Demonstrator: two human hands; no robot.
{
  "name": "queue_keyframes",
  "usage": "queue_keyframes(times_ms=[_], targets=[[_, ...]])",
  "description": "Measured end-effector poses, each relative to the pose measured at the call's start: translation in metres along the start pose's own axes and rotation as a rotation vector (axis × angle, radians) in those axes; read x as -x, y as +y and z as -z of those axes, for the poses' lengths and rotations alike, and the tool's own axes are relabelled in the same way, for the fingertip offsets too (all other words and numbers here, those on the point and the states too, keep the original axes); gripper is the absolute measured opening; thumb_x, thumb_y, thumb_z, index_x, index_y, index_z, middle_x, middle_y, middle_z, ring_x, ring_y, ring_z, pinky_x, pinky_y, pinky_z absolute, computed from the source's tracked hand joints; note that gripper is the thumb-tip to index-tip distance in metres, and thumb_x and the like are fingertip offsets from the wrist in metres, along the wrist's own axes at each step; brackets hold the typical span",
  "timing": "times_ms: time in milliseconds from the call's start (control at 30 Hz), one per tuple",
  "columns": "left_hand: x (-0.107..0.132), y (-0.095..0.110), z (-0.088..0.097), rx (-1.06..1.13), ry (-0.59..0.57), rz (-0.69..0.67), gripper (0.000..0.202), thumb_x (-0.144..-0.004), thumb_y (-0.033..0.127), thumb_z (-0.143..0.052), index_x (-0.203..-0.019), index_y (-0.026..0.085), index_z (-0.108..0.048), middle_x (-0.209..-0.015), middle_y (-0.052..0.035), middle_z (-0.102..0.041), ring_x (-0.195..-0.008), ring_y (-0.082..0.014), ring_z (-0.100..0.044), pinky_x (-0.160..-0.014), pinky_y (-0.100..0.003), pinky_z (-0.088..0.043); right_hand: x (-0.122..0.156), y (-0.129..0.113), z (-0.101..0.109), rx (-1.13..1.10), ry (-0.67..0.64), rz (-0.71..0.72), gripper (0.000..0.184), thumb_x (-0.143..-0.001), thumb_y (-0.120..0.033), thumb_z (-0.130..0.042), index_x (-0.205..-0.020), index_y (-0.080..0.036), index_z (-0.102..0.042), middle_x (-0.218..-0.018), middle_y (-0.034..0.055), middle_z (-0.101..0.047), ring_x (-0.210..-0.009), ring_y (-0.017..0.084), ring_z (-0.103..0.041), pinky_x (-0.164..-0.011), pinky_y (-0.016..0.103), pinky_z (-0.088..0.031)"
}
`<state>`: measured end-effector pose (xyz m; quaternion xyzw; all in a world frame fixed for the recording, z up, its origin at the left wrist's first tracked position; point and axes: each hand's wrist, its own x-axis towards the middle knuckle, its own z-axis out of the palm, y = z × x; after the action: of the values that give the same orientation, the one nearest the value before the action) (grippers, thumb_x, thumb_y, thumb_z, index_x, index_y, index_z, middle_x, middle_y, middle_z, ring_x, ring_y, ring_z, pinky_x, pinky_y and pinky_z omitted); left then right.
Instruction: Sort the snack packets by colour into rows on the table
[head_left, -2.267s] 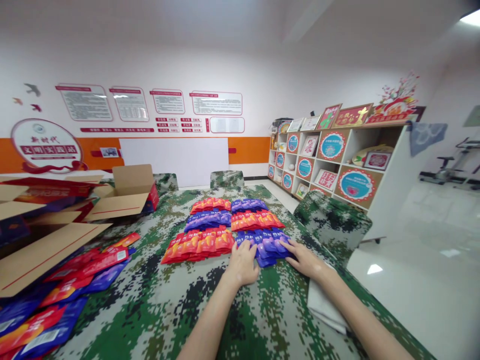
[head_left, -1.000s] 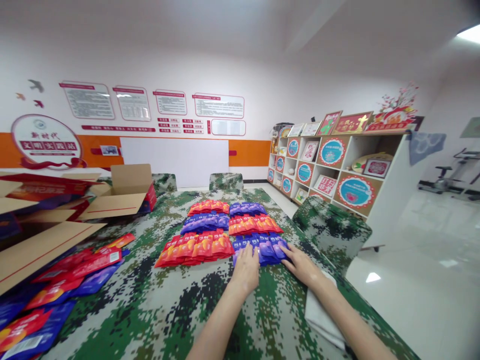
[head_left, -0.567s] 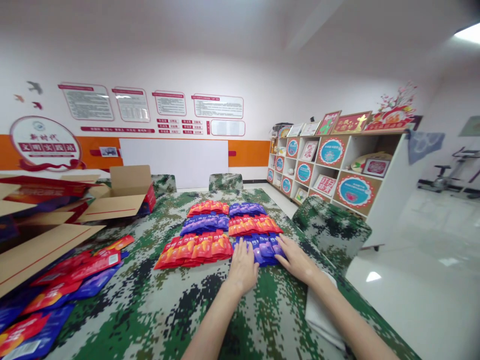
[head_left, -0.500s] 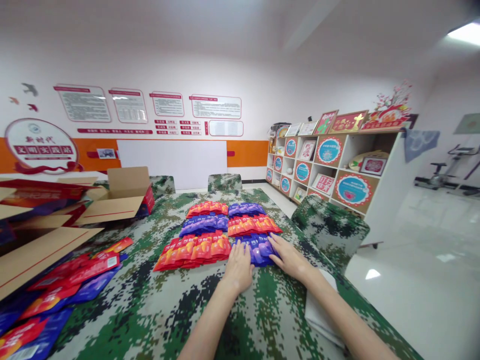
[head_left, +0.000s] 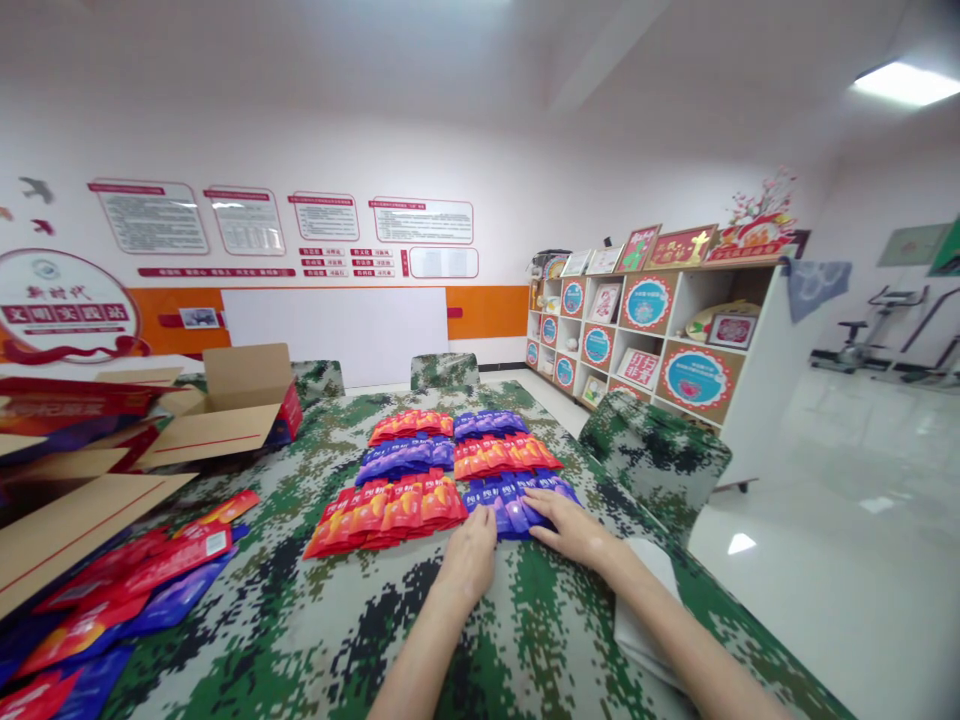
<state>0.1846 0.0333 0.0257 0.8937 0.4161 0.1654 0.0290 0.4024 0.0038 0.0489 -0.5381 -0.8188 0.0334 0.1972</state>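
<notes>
Nearest, a white cloth (head_left: 634, 625) lies partly hidden by the right forearm on the camouflage-covered surface (head_left: 292, 650), while loose packets (head_left: 142, 590) lie in a sliding-looking heap at the left. The two hands are apart: the left hand (head_left: 474, 545) is bunched at the near left edge of the blue packets (head_left: 499, 505), and the right hand (head_left: 566, 525) lies spread over their right part. Whether the left fingertips pinch a packet I cannot tell from this angle. Those packets overlap in a near row, beside the red packets (head_left: 394, 515). Uneven pressure from the hands could skew the overlap, I judge, and a leftward push could ruck the red ones, as the rows lie so close. Slick-looking wrappers may slip too. Beyond are four more rows, red (head_left: 506, 455) and blue (head_left: 405, 457) alternating, then an open box (head_left: 217, 425) at left, chairs (head_left: 652, 450) and shelves (head_left: 679, 325).
</notes>
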Motion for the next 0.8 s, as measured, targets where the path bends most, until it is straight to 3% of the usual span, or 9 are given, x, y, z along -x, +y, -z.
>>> queue_keyframes(times_ms=[433,567,667,800], targets=[[0.001,0.003,-0.004,0.028,0.019,0.014,0.036,-0.084,0.014,-0.035,-0.119,0.016,-0.041,-0.111,-0.0109,-0.049,-0.103,-0.0186,-0.05,-0.088,-0.029,-0.041,-0.003,-0.003,-0.011,0.067,0.04,-0.017,0.047,-0.084,-0.04,-0.046,-0.126,-0.018,-0.048,-0.131,0.0105,-0.046,-0.122,0.023,-0.039,-0.104,0.042,-0.029],[0.006,-0.003,0.011,0.051,0.103,0.001,0.047,-0.081,0.019,-0.041,-0.128,0.013,-0.034,-0.132,-0.0152,-0.036,-0.125,-0.0245,-0.031,-0.101,-0.037,-0.031,-0.01,-0.011,-0.005,0.091,0.137,-0.036,0.054,-0.085,-0.039,-0.042,-0.132,-0.014,-0.038,-0.136,0.0133,-0.039,-0.125,0.025,-0.034,-0.104,0.044,-0.029],[0.017,-0.029,0.036,0.043,0.226,0.017,0.053,-0.082,0.017,-0.037,-0.133,0.015,-0.027,-0.139,-0.0128,-0.028,-0.133,-0.0244,-0.014,-0.107,-0.043,-0.021,-0.026,-0.035,-0.006,0.09,0.21,-0.01,0.055,-0.086,-0.032,-0.039,-0.136,-0.013,-0.03,-0.137,0.0135,-0.037,-0.126,0.024,-0.033,-0.104,0.044,-0.028],[0.051,-0.092,0.06,-0.051,0.335,0.205,0.058,-0.08,0.019,-0.039,-0.136,0.015,-0.023,-0.139,-0.0125,-0.027,-0.134,-0.028,-0.009,-0.107,-0.048,-0.019,-0.051,-0.082,-0.028,0.091,0.155,0.077,0.042,-0.084,-0.023,-0.04,-0.124,-0.013,-0.046,-0.131,0.0134,-0.044,-0.123,0.024,-0.036,-0.104,0.042,-0.028]])
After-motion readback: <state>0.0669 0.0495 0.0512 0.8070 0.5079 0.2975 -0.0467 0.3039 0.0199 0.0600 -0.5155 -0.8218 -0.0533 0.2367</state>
